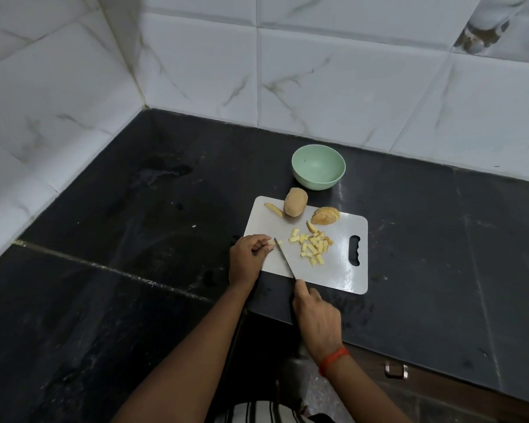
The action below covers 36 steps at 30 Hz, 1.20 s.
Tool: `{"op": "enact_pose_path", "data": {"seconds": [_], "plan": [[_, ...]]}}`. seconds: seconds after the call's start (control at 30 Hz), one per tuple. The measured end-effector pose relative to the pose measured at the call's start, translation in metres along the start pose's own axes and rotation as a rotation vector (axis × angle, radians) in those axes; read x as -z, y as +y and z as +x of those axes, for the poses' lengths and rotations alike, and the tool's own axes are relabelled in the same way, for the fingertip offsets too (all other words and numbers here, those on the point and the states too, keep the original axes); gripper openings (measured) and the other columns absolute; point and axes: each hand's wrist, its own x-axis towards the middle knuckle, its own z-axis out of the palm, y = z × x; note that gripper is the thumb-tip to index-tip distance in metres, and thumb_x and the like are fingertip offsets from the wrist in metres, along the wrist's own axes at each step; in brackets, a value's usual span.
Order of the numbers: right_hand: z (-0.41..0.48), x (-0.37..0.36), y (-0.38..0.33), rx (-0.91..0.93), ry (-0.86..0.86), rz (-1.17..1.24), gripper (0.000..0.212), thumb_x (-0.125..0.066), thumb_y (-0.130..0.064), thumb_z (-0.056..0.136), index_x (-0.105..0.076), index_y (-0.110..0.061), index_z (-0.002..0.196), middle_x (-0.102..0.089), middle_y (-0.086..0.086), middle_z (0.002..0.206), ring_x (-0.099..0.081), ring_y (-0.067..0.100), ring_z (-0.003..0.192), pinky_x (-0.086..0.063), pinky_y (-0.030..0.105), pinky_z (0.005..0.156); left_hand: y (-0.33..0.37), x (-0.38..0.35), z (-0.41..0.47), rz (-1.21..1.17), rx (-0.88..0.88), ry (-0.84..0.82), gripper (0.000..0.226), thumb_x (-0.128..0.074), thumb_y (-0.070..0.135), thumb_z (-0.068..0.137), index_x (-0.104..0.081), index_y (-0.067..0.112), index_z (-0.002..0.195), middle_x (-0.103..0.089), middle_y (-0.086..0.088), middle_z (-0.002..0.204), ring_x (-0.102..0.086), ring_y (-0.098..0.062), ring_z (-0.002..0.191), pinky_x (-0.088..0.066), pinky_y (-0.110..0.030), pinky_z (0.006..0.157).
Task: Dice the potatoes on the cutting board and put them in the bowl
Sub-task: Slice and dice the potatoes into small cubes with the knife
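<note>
A white cutting board (339,270) lies on the black counter. On it are a whole potato (295,201), a cut potato half (326,215), a thin slice (273,209) and a pile of diced pieces (313,245). My left hand (248,257) pinches a small potato strip (271,243) at the board's left edge. My right hand (316,319) grips a knife (284,258), its blade lying right beside the strip. An empty pale green bowl (318,167) stands behind the board.
The black stone counter (135,270) runs into a corner of white marble-look wall tiles (196,65). Its front edge drops off below the board, with a metal drawer handle (396,370) underneath.
</note>
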Motion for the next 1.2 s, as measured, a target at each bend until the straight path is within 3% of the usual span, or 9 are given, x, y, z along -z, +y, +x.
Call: {"op": "enact_pose_path", "data": {"seconds": [0.1,0.23,0.5,0.77,0.9,1.0,1.07,1.2], "plan": [[-0.003,-0.001,0.006,-0.071,0.05,0.089,0.024,-0.068,-0.022,0.09,-0.044,-0.019,0.091,-0.055,0.001,0.061,-0.052,0.027,0.037,-0.03,0.028,0.032,0.001,0.0,-0.001,-0.025,0.002,-0.009,0.024,-0.082,0.007,0.082,-0.077,0.015,0.104,-0.07,0.006,0.087,-0.067,-0.004,0.08,-0.05,-0.009,0.074],[0.004,-0.005,0.002,0.008,0.088,0.149,0.023,-0.058,-0.028,0.098,-0.037,-0.021,0.089,-0.058,0.002,0.064,-0.055,0.031,0.044,-0.03,0.031,0.037,0.001,0.0,-0.001,-0.033,0.003,-0.017,0.026,-0.082,0.007,0.082,-0.076,0.016,0.106,-0.072,0.003,0.089,-0.067,-0.004,0.082,-0.05,-0.009,0.075],[0.011,-0.006,0.001,0.057,0.017,0.152,0.016,-0.047,-0.033,0.102,-0.043,-0.019,0.094,-0.063,0.005,0.07,-0.061,0.034,0.053,-0.037,0.033,0.043,0.0,0.0,0.0,-0.019,0.003,-0.023,0.03,-0.081,0.006,0.083,-0.075,0.017,0.11,-0.072,0.005,0.09,-0.068,-0.005,0.083,-0.054,-0.014,0.078],[0.024,0.002,-0.015,0.032,-0.014,-0.005,0.011,-0.064,-0.02,0.091,-0.055,-0.016,0.095,-0.058,0.004,0.06,-0.055,0.031,0.041,-0.023,0.027,0.039,-0.001,0.0,0.001,-0.017,0.013,-0.043,0.035,-0.081,0.007,0.082,-0.073,0.022,0.112,-0.072,0.008,0.088,-0.068,-0.006,0.085,-0.055,-0.017,0.078],[0.038,0.002,-0.023,0.085,-0.094,-0.031,0.016,-0.036,-0.026,0.104,-0.046,-0.017,0.114,-0.064,0.007,0.081,-0.064,0.034,0.063,-0.033,0.033,0.047,0.0,0.0,0.001,-0.013,0.027,-0.034,0.033,-0.082,0.008,0.082,-0.072,0.021,0.11,-0.072,0.009,0.087,-0.068,-0.006,0.084,-0.054,-0.017,0.077],[0.022,0.005,-0.013,0.074,-0.094,-0.027,0.011,-0.054,-0.024,0.096,-0.048,-0.018,0.102,-0.061,0.003,0.068,-0.057,0.029,0.046,-0.027,0.028,0.039,0.002,-0.001,0.0,-0.003,0.028,-0.032,0.033,-0.08,0.009,0.083,-0.072,0.023,0.112,-0.071,0.009,0.088,-0.067,-0.006,0.084,-0.053,-0.017,0.077],[0.004,0.005,-0.001,0.055,-0.048,-0.001,0.02,-0.071,-0.021,0.084,-0.053,-0.018,0.093,-0.054,0.0,0.059,-0.051,0.026,0.036,-0.023,0.025,0.034,0.001,-0.001,0.001,0.003,0.021,-0.026,0.033,-0.078,0.008,0.085,-0.071,0.022,0.114,-0.07,0.009,0.089,-0.065,-0.007,0.084,-0.053,-0.017,0.076],[0.001,0.009,0.022,-0.05,0.123,0.139,0.023,-0.067,-0.024,0.092,-0.047,-0.018,0.083,-0.052,-0.003,0.057,-0.051,0.025,0.039,-0.023,0.023,0.038,0.0,-0.002,0.004,0.037,0.002,-0.028,0.033,-0.076,0.004,0.085,-0.073,0.018,0.115,-0.07,0.007,0.091,-0.064,-0.007,0.082,-0.055,-0.02,0.077]]}}
